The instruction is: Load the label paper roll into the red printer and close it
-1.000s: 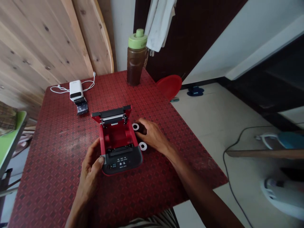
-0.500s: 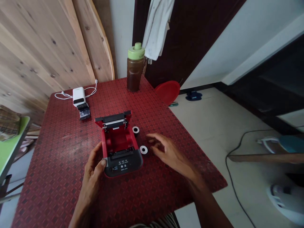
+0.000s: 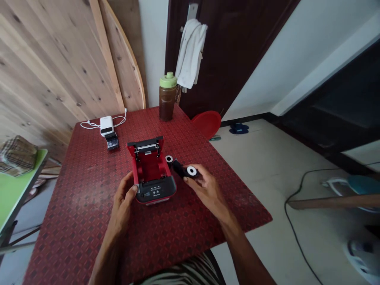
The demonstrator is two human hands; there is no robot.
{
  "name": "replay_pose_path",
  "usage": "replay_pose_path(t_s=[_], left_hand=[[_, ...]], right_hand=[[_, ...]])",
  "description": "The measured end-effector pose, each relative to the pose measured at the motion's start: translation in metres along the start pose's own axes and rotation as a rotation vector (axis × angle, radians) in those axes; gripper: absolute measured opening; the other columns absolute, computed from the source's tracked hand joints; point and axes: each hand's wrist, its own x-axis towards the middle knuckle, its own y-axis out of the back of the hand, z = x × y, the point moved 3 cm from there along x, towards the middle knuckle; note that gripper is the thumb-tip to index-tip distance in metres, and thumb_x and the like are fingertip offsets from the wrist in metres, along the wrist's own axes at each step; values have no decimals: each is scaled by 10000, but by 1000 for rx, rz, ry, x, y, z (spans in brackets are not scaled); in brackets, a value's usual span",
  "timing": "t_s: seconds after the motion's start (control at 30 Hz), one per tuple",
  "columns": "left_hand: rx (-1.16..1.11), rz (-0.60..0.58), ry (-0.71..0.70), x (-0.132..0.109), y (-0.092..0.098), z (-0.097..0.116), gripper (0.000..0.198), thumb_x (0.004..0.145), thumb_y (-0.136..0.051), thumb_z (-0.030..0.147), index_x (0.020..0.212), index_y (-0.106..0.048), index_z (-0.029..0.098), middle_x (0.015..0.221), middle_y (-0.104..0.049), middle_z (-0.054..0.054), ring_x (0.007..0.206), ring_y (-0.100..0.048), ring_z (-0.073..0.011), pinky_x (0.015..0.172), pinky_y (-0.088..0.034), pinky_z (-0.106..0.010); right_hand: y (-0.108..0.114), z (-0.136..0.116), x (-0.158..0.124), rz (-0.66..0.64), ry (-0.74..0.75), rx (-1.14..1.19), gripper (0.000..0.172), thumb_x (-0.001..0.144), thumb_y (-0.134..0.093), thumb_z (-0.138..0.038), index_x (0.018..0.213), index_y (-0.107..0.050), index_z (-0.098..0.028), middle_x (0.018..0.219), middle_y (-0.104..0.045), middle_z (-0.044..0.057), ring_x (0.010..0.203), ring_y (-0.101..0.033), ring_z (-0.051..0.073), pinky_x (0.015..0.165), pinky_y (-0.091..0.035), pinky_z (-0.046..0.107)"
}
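Observation:
A red and black label printer (image 3: 156,189) stands on the table with its lid (image 3: 146,145) raised and its red inner bay bare to view. My left hand (image 3: 124,196) grips the printer's left side, thumb on top at the front corner. To the right of the printer, my right hand (image 3: 205,183) pinches a black ribbon roll (image 3: 192,171) with a white core, its core end facing up. A dark strip of the ribbon reaches from the roll toward the printer. Another white-cored roll (image 3: 169,159) is beside the printer's right wall, close to the strip.
A white power bank (image 3: 107,125) with a cable and a crumpled black wrapper (image 3: 112,142) lie at the back left. A brown bottle (image 3: 167,103) with a green lid stands at the far edge. The patterned red table (image 3: 89,198) ends diagonally on the right.
My right hand has closed on the nearer roll and lifted it, shifting it right, with a black strip now showing. My left hand stays on the printer. The view has shifted slightly.

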Motion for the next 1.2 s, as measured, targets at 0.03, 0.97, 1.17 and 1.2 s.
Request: replay_pose_path(t_s=[0.03, 0.97, 1.17, 1.2], left_hand=[[-11, -7, 0, 0, -1, 1, 559, 1030, -669, 526, 1520, -635, 260, 1555, -687, -107, 1468, -615, -351, 1226, -463, -523], [-76, 8, 80, -6, -13, 8, 608, 1013, -682, 550, 1537, -605, 252, 1521, -698, -124, 1340, -691, -358, 1035, -600, -474], [-112, -24, 96, -8, -12, 4, 594, 1036, -666, 525, 1569, -566, 283, 1564, -649, -103, 1333, -675, -322, 1106, -557, -488], [-110, -22, 97, -8, -12, 4, 597, 1036, -666, 526, 1570, -565, 279, 1550, -656, -105, 1320, -679, -317, 1114, -551, -494]], right_hand=[[7, -7, 1, -14, 4, 12, 270, 968, -701, -378, 1201, -696, -241, 1133, -780, 77, 1004, -774, 243, 868, -646, 389], [-37, -81, 83, -691, 183, -140, 265, 935, -831, -188, 1188, -769, -237, 1116, -827, 26, 1008, -778, 213, 915, -625, 355], [-78, -92, 72, -724, 331, -689, 202, 985, -687, -21, 1110, -756, -163, 1202, -803, 117, 1154, -745, 287, 1051, -591, 463], [-83, -91, 72, -735, 317, -747, 207, 995, -662, -16, 1113, -755, -157, 1191, -802, 124, 1154, -742, 293, 1046, -589, 466]])
